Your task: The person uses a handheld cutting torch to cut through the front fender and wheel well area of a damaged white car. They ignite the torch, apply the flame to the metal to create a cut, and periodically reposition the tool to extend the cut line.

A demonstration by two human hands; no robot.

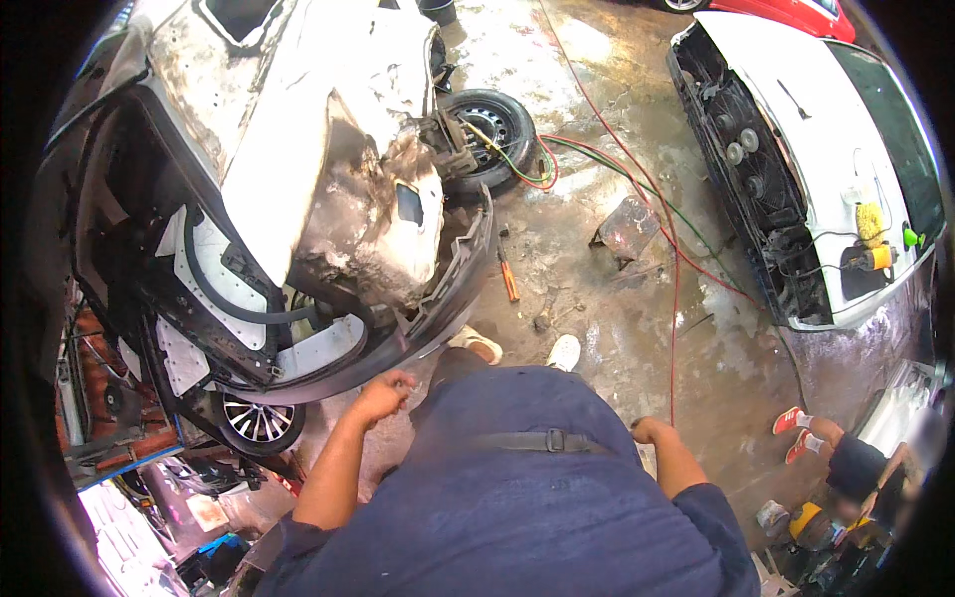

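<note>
My left hand [386, 397] hangs in the air beside the dark rear bumper [448, 323] of a stripped car body, fingers loosely bent and apart. Nothing shows in it. By my right side is my right hand [652, 431], its fingers curled in; whether anything is inside them is hidden. The car's bare panel [368, 214] is scorched and patchy, with a square hole in it. On the floor ahead lies a hammer-like tool [507, 274] with an orange handle.
A torch [477, 135] with red and green hoses [637, 184] rests on a loose wheel [504, 117]. A low metal stool [629, 229] stands ahead. To the right is a white car [796, 109] with a yellow power tool [873, 259] on it. Another person [856, 468] sits lower right.
</note>
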